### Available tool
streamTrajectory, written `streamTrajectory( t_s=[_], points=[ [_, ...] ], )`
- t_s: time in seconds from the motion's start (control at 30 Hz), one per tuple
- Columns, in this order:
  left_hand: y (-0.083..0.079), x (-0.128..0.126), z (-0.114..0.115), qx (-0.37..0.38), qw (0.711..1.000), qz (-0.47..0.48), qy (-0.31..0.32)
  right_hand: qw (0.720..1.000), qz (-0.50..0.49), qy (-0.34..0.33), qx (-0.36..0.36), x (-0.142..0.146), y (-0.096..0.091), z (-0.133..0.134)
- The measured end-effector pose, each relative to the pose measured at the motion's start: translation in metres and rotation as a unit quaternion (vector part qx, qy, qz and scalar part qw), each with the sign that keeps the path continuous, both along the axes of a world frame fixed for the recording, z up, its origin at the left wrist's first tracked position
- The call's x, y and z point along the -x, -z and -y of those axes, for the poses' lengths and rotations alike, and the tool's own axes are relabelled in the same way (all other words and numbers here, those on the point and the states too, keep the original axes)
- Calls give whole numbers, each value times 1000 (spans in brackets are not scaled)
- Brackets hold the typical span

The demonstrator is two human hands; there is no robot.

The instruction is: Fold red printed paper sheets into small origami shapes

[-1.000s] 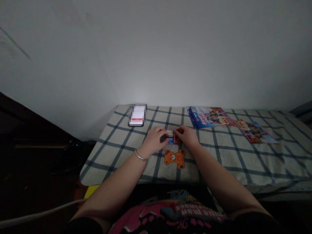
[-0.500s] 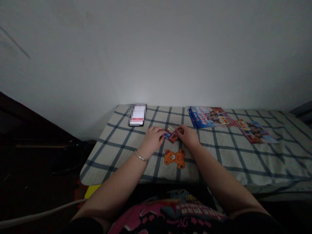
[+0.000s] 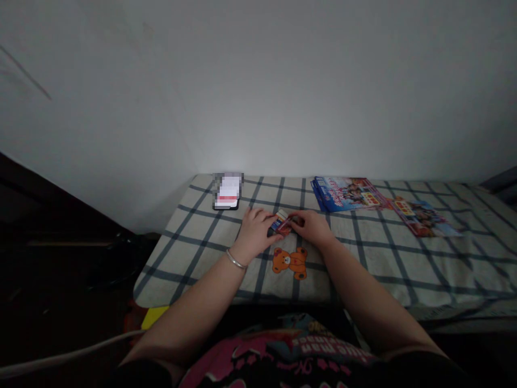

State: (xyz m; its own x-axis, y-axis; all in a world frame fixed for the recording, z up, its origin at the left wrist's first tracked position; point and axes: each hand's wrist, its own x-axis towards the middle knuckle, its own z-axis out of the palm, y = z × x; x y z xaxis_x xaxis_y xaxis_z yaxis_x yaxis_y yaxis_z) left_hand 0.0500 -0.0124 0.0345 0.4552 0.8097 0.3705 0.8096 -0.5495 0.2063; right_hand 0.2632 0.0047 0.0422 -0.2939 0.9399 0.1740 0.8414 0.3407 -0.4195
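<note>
"What can we read here?"

"Upside down in white on the pink T-shirt (image 3: 278, 350), we make out 'man'; the rest is uncertain."

"The blue brochure (image 3: 346, 194) and pink leaflet (image 3: 422, 218) on the bed (image 3: 464, 269)?"

"Print too small for us. Likewise the small printed card (image 3: 283, 223); the phone (image 3: 227, 191) is pixelated."

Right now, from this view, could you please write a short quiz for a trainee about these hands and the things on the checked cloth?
1. On which arm is the metal bracelet, left or right?
2. True or false: the small colourful card touches both the left hand and the right hand.
3. What animal is printed on the checked cloth, just below the hands?

Key: 1. Left. 2. True. 3. A teddy bear.
</note>
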Motion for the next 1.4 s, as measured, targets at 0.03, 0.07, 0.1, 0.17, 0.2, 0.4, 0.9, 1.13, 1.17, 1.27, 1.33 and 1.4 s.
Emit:
streamTrajectory(
  t_s=[0.03, 0.07, 0.1, 0.17, 0.2, 0.4, 0.9, 1.13, 1.17, 1.27, 1.33, 1.4],
  points=[
    [1, 0, 0, -7, 1000, 0, -3, 1000, -2, -17, -8, -2, 1, 0],
    [1, 1, -1, -12, 1000, 1, -4, 999, -2, -33, -16, -4, 1, 0],
    [2, 2, -1, -12, 1000, -1, -2, 998, -1, -50, -24, -5, 1, -1],
    [2, 2, -2, -7, 1000, -4, 7, 996, 4, -84, -33, -9, 1, -1],
    [1, 3, -2, -3, 1000, -6, 9, 995, 9, -98, -33, -10, 0, -1],
    [1, 3, -1, 10, 1000, -16, 19, 991, 37, -119, -39, -13, 1, -2],
    [1, 3, -3, 8, 999, -24, 22, 972, 85, -193, -99, -1, -9, 7],
    [0, 2, -1, -4, 1000, -27, 12, 981, 80, -140, -106, 3, -3, 6],
    [0, 1, -1, -5, 1000, -25, 6, 982, 82, -131, -105, 3, -3, 6],
    [0, 1, -1, -8, 1000, -15, -6, 984, 87, -120, -102, 4, -5, 7],
    [-1, 1, -2, -10, 1000, -8, -4, 984, 90, -118, -102, 5, -6, 8],
    [-2, 2, -3, -11, 1000, -1, 8, 984, 92, -115, -102, 5, -7, 8]
  ],
)
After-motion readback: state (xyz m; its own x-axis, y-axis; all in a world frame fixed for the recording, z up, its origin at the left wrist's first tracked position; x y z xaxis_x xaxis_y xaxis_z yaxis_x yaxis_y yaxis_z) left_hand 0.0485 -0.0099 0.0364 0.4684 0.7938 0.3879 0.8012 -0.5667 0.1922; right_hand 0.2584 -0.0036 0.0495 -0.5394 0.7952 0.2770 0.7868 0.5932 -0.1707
